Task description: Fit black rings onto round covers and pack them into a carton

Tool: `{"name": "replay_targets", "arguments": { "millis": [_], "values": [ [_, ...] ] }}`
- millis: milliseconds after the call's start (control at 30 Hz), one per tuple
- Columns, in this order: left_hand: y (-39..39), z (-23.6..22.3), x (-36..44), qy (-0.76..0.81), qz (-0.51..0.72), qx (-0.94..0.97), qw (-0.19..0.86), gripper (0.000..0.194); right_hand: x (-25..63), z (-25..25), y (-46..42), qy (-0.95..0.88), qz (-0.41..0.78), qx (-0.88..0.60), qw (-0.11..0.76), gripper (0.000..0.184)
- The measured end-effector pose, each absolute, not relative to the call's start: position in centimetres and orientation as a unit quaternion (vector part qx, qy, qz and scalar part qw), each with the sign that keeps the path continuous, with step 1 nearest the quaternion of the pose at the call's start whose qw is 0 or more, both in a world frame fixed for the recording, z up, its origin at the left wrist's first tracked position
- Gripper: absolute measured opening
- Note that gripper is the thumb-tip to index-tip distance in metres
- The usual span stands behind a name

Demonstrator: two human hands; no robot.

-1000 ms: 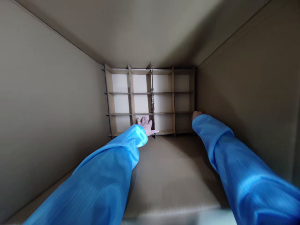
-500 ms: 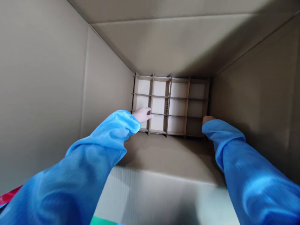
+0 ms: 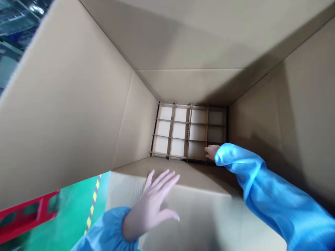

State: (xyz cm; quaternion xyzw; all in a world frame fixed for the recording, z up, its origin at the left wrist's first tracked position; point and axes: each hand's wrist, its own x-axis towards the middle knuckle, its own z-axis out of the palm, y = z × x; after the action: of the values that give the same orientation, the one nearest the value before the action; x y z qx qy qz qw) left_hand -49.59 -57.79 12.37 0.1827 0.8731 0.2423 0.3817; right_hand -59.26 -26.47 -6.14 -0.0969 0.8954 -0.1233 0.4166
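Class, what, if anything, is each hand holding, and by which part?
The left hand is open, holding nothing. The right hand is at the cardboard grid, lower right; whether it grips cannot be told.

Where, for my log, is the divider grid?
Head view, just right of centre: the divider grid lies inside the box, right hand at its near-right corner.
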Motion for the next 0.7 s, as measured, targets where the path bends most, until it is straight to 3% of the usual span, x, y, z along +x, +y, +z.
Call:
{"name": "replay_targets", "arguments": {
  "millis": [67,200,267,333,467,600,700],
  "values": [
    [-57.3,11.1,-48.0,0.877,0.212,0.237,0.361,0.101,-59.4,-2.5,-27.0,0.905,-0.104,-0.107,0.398,0.017],
    [-56.7,9.5,-47.0,0.906,0.182,0.247,0.290,0.092,-57.1,7.1,-28.5,0.932,-0.078,-0.116,0.334,0.021],
    [-56.5,9.3,-47.0,0.912,0.185,0.243,0.273,0.090,-53.6,11.7,-29.4,0.941,-0.122,-0.135,0.285,0.023],
    [-56.4,9.5,-47.1,0.917,0.188,0.237,0.261,0.089,-48.8,14.8,-30.4,0.934,-0.241,-0.140,0.225,0.028],
    [-55.9,10.9,-48.0,0.923,0.146,0.234,0.267,0.083,-38.2,16.6,-32.0,0.879,-0.411,-0.060,0.233,0.032],
    [-55.8,11.9,-48.1,0.921,0.082,0.276,0.262,0.074,-30.6,15.8,-33.1,0.907,-0.273,-0.001,0.321,0.028],
    [-55.8,10.7,-49.2,0.938,-0.037,0.263,0.222,0.073,-28.1,15.7,-31.4,0.912,-0.227,0.065,0.337,0.028]
  ]
}}
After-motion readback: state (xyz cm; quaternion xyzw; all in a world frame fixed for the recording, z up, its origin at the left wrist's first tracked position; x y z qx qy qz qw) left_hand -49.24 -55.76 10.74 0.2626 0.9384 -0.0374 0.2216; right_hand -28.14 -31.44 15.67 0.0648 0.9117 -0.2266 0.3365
